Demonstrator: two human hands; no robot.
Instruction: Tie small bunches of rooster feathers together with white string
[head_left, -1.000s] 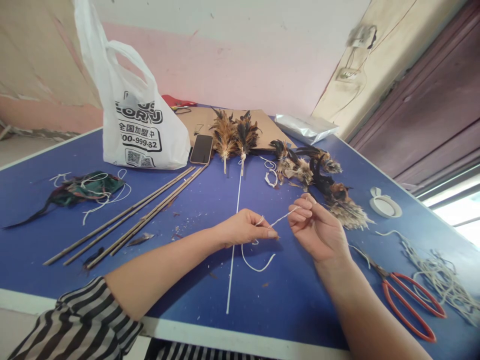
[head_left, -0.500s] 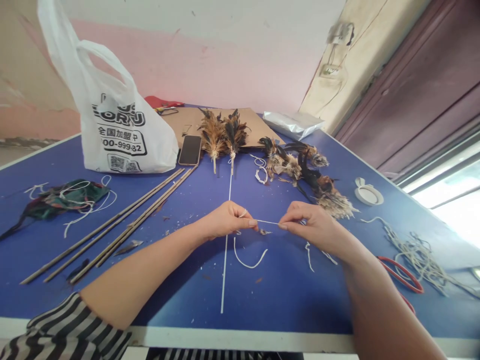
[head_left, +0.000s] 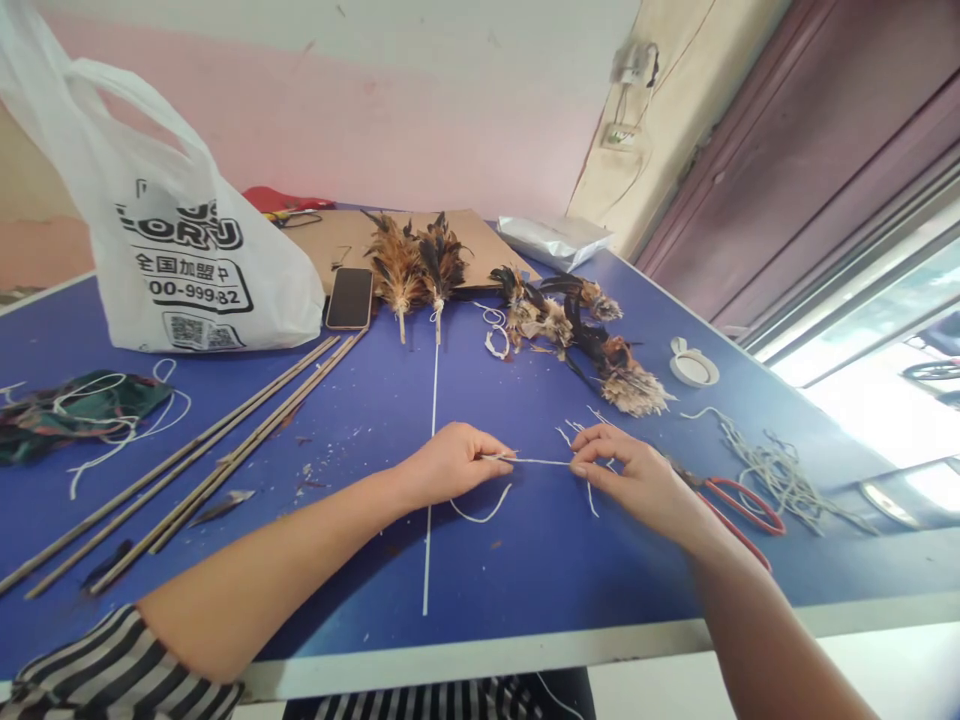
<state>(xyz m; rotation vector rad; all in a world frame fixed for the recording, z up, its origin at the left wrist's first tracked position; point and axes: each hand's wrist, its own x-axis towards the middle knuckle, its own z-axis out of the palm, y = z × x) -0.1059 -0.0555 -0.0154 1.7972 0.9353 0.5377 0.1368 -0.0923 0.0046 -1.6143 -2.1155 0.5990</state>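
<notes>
A thin white string (head_left: 541, 461) is stretched straight between my two hands above the blue table (head_left: 360, 590). My left hand (head_left: 454, 463) pinches one end between thumb and finger, and a loose tail curls below it. Thumb and fingertips of my right hand (head_left: 628, 472) are closed on the other end. Short frayed string pieces (head_left: 592, 498) lie around the right fingers. Beyond my hands are two feather bundles tied onto short sticks (head_left: 439, 262). To their right lies a pile of loose feather tufts (head_left: 626, 375).
A white plastic bag (head_left: 202, 270), a phone (head_left: 349, 298) and long thin sticks (head_left: 247, 430) are at left, near a dark green cloth (head_left: 124, 400) with string. Red-handled scissors (head_left: 742, 505), tangled string (head_left: 780, 470) and a tape roll (head_left: 694, 367) lie at right. Cardboard (head_left: 480, 240) is behind.
The view has turned right, so things sit farther left. My hands have drawn slightly lower, with the string still taut between them. More of the scissors shows beside my right arm.
</notes>
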